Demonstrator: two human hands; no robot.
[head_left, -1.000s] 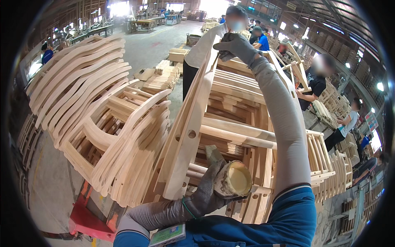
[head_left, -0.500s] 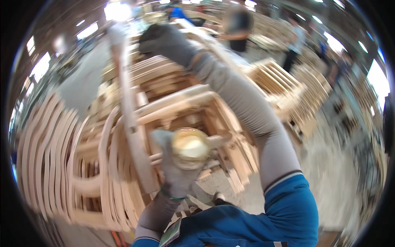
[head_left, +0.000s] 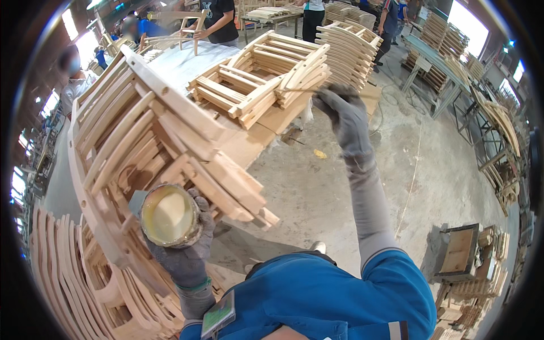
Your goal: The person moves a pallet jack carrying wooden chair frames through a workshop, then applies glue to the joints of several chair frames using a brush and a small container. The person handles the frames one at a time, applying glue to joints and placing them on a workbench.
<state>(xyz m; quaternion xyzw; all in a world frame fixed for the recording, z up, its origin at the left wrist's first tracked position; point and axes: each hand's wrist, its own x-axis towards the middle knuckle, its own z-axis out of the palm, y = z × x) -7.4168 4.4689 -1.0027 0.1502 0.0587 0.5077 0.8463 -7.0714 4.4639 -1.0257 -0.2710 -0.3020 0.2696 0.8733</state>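
My gloved left hand [head_left: 187, 262] is wrapped round a small tub [head_left: 195, 229] of cream-coloured, glue-like paste, its open top facing up. Beside it rises a stack of pale wooden chair-back frames [head_left: 116, 161] with curved slats and holes along the rails. Out to the right, my gloved right hand [head_left: 347, 120] is closed, its fingers pinching a thin dark stick [head_left: 301, 90] that points left. The stick's tip passes in front of another pile of slatted wooden frames [head_left: 266, 76]; whether it touches them I cannot tell.
Curved wooden parts [head_left: 62, 272] stand in rows at lower left. Behind the frames, a person in a dark shirt [head_left: 220, 20] handles a wooden frame at a pale table [head_left: 178, 65]. At right are a metal-legged bench [head_left: 433, 56] and a wooden box [head_left: 459, 252] on concrete floor [head_left: 340, 187].
My view has swung to the right. My right hand has gone from above the frames at far left-centre out to the right. The tub stays in my left hand, now further left in view.
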